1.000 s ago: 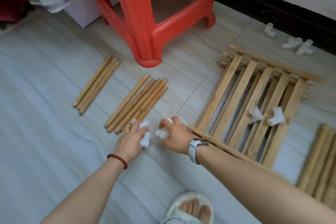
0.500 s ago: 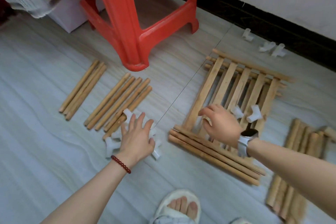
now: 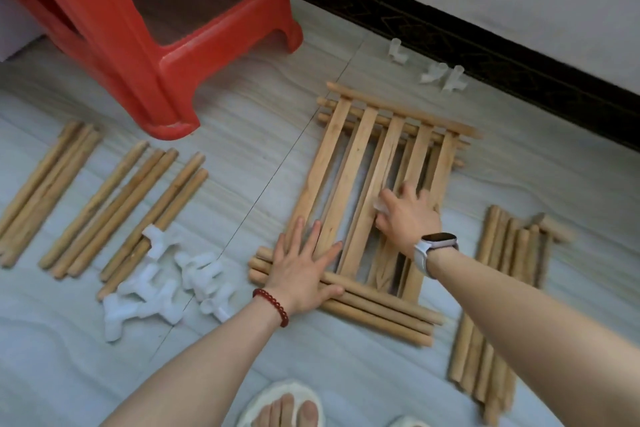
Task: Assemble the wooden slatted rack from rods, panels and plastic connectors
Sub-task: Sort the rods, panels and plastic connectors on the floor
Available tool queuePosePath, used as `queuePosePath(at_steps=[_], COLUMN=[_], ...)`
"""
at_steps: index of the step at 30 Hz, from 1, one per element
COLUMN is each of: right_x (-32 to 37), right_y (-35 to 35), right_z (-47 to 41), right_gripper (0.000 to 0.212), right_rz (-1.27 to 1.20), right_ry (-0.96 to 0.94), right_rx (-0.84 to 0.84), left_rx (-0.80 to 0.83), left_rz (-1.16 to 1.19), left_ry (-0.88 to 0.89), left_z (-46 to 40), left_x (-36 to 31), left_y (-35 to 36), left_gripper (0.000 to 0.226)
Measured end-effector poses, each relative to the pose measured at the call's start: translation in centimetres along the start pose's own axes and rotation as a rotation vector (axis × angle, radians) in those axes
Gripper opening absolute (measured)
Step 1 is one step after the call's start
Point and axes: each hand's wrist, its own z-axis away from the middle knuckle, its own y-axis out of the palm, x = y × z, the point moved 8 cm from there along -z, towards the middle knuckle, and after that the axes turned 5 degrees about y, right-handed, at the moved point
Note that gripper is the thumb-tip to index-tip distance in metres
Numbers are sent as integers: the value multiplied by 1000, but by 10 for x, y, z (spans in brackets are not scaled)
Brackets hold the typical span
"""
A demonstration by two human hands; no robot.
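Observation:
A stack of wooden slatted panels (image 3: pixel 349 163) lies on the floor in front of me. My left hand (image 3: pixel 304 270) rests flat, fingers spread, on its near left corner. My right hand (image 3: pixel 408 215) lies over the middle slats. A white plastic connector (image 3: pixel 380 207) shows between its thumb and forefinger, but blur hides whether it is gripped. A pile of several white connectors (image 3: pixel 166 288) sits left of the panels. Wooden rods lie in groups at the far left (image 3: pixel 45 184), at the centre left (image 3: pixel 114 204) and at the right (image 3: pixel 502 288).
A red plastic stool (image 3: pixel 138 45) stands at the back left. Three more connectors (image 3: pixel 440 74) lie by the black skirting board (image 3: pixel 485 45) under the wall. My foot in a white slipper (image 3: pixel 284 406) is at the bottom edge.
My left hand left the connector pile and moved right onto the panels' near corner. My right hand reached further along the slats and now covers the two connectors there.

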Motion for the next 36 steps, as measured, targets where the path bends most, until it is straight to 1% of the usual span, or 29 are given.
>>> queuePosePath(at_steps=[3,5,7,8,10,11,12,13,15,17,19,20,22,24,26,28,32,36], right_x=[-7,-4,8,18,55,80,108,136,184,213,224,226,221,206,182,147,69,1], right_y=[-12,-20,-24,-25,-23,-17,-7,4,30,47,56,56,44,20,-6,-36,-80,-97], right_z=[7,13,22,28,44,55,66,76,94,104,108,109,105,89,65,39,-16,-80], right_gripper=[23,18,17,16,16,17,19,21,25,29,36,40,45,44,42,41,38,38], right_rz=[-94,-120,-117,-134,-228,-291,-342,-368,-327,-205,-138,-149,-236,-286,-248,-242,-329,-361], right_ry=[-25,-44,-78,-121,-268,-349,-424,-490,-603,-691,-728,-728,-676,-610,-558,-477,-269,-140], right_rx=[-62,-87,-91,-99,-97,-50,36,139,322,379,399,415,437,393,309,187,-32,-159], left_rx=[-15,-81,-227,-328,-529,-594,-614,-599,-519,-463,-446,-441,-439,-460,-478,-500,-532,-545], left_rz=[75,199,346,416,475,459,433,410,399,412,435,435,421,426,406,346,199,93], left_ry=[12,44,60,32,-101,-194,-284,-362,-508,-608,-634,-636,-616,-561,-451,-314,-102,35], left_z=[0,5,16,24,46,60,76,90,120,149,170,176,176,163,137,100,17,-71], left_x=[0,2,10,18,47,65,83,100,132,155,167,170,171,164,145,119,63,23], left_y=[-2,-11,-30,-41,-60,-64,-65,-62,-46,-28,-20,-20,-27,-46,-73,-105,-167,-214], left_gripper=[76,68,56,51,41,38,37,38,42,45,47,47,45,44,44,45,47,48])
